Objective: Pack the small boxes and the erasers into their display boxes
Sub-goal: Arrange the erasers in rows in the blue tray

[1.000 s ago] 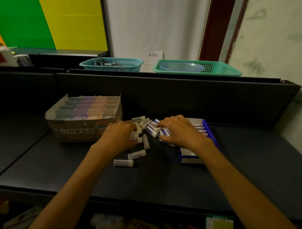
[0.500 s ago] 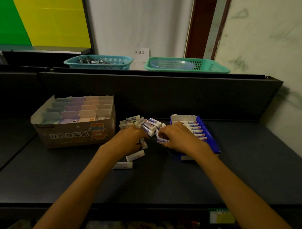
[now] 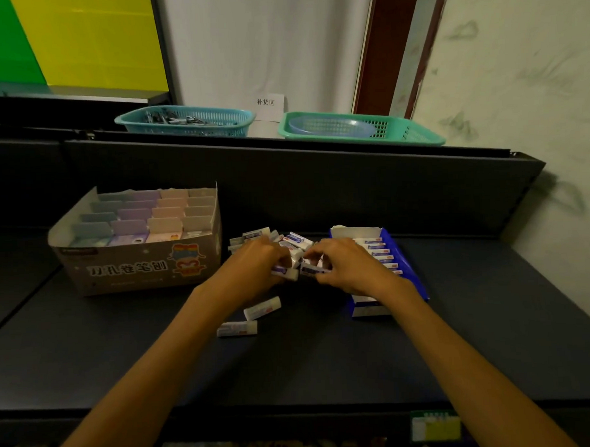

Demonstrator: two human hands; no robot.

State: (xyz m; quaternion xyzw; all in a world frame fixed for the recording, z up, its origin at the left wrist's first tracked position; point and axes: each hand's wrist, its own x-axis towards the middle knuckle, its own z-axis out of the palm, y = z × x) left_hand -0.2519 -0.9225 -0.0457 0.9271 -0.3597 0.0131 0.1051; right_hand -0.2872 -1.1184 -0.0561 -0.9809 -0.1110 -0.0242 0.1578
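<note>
Between the cardboard display box point(image 3: 137, 259) and the blue display box point(image 3: 405, 269), erasers point(image 3: 296, 241) are gripped by the left hand point(image 3: 255, 268) and right hand point(image 3: 345, 265), one eraser point(image 3: 285, 272) held crosswise, its long axis running left to right.

There was only one view, from a camera worn on the person's head. It looked forward and down, from close above, on the left hand point(image 3: 255, 268) and right hand point(image 3: 347, 266); beyond the fingers point(image 3: 283, 257) it reached the wall point(image 3: 264, 47).
</note>
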